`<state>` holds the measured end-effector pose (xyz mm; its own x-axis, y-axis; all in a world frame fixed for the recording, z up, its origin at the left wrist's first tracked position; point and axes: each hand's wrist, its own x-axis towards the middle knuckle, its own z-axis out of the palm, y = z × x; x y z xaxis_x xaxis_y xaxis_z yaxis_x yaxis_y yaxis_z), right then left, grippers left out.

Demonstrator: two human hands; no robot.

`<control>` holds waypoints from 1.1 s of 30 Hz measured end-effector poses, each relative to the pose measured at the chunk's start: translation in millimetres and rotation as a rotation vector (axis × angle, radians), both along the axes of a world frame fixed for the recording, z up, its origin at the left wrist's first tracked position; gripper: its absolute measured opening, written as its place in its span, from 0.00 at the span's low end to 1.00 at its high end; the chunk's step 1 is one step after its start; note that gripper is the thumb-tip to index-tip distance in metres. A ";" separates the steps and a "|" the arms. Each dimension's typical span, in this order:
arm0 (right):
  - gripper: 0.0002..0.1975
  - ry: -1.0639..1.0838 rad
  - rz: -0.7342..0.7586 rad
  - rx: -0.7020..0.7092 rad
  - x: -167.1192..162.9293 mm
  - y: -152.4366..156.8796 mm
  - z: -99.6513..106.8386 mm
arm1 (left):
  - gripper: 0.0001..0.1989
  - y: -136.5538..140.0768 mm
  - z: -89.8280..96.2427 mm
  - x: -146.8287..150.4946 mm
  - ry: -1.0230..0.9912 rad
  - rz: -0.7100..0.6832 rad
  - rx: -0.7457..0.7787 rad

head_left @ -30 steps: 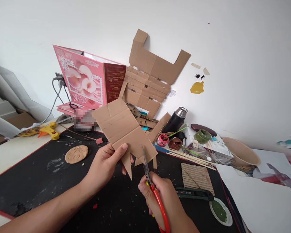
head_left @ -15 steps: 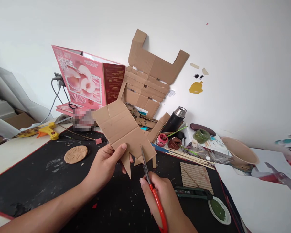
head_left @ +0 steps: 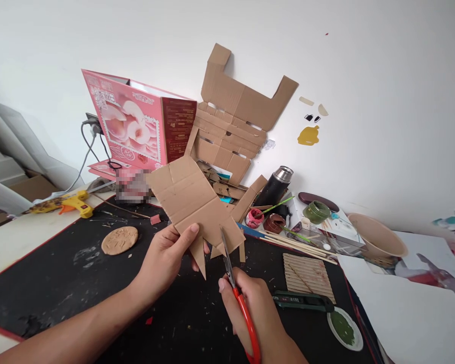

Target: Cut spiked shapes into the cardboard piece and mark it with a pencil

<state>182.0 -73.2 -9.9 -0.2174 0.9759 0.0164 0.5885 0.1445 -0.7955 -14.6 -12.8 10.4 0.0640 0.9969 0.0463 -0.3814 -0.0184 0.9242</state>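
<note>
Scissors (head_left: 243, 307) have shifted slightly in the right hand (head_left: 258, 303) since one second earlier, their yellow part now hidden; its fingers curl closed round the red handle, the blades overlapping the lower edge of the card (head_left: 197, 192). Held above the black mat (head_left: 109, 283), the card is brown, flat and creased crosswise, with a pointed tongue below, beside which the left hand (head_left: 170, 247) pinches it, thumb on top. Around lie a tan disc (head_left: 120, 240), a cutter (head_left: 303, 302) and a dish (head_left: 358, 338), with the pink box (head_left: 132, 126) and flask (head_left: 269, 189) beyond; the card partly hides scraps (head_left: 227, 191).
</note>
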 end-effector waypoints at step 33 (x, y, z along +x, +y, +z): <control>0.16 0.007 0.008 -0.015 8.4 3.1 10.0 | 0.23 -3.9 10.1 2.1 0.073 -0.059 0.008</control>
<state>190.4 -70.1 0.1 -0.2250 0.9743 0.0034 0.5821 0.1372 -0.8015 -12.5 -16.7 20.4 0.1264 0.9908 0.0475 -0.3137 -0.0055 0.9495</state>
